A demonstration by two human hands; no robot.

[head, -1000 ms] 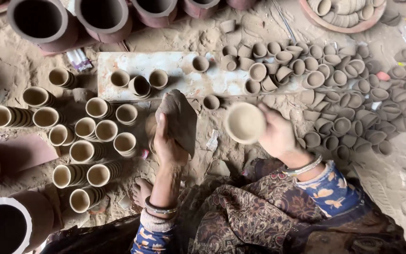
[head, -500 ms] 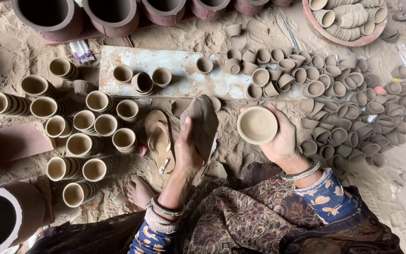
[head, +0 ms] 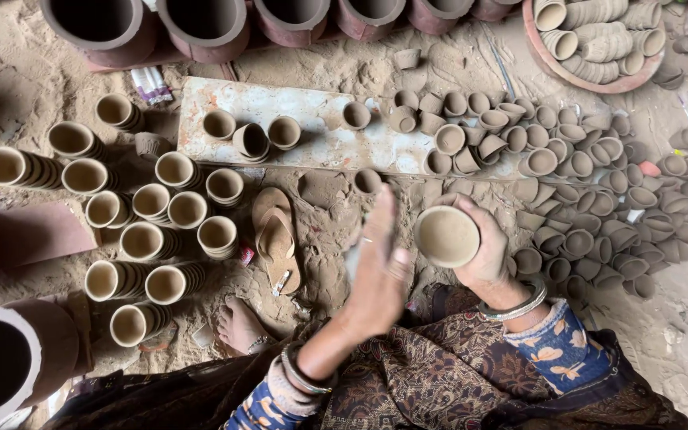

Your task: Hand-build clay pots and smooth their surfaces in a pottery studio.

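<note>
We hold a small clay cup (head: 446, 236) in our right hand (head: 487, 251), fingers wrapped round its wall and clamped on it, just right of the middle of the view. The cup is round, pale sandy brown and unglazed, its mouth turned up towards us so that we see a thin even rim and a smooth, dull, shallow inside. Our left hand (head: 380, 275) is at nine o'clock from the cup, just beside it, flat and open with the fingers together and stretched towards twelve o'clock; it is motion-blurred and grips nothing. Bangles ring both wrists. At nine o'clock from the left hand a brown sandal (head: 276, 239) lies on the sandy ground (head: 33, 80), and beyond it stand stacked cups (head: 149, 239) in rows lying on their sides. At twelve o'clock a pale board (head: 312, 151) carries a few more cups, and from one to three o'clock loose cups (head: 583, 191) lie heaped. A bare foot (head: 240, 326) shows at seven o'clock from the left hand
</note>
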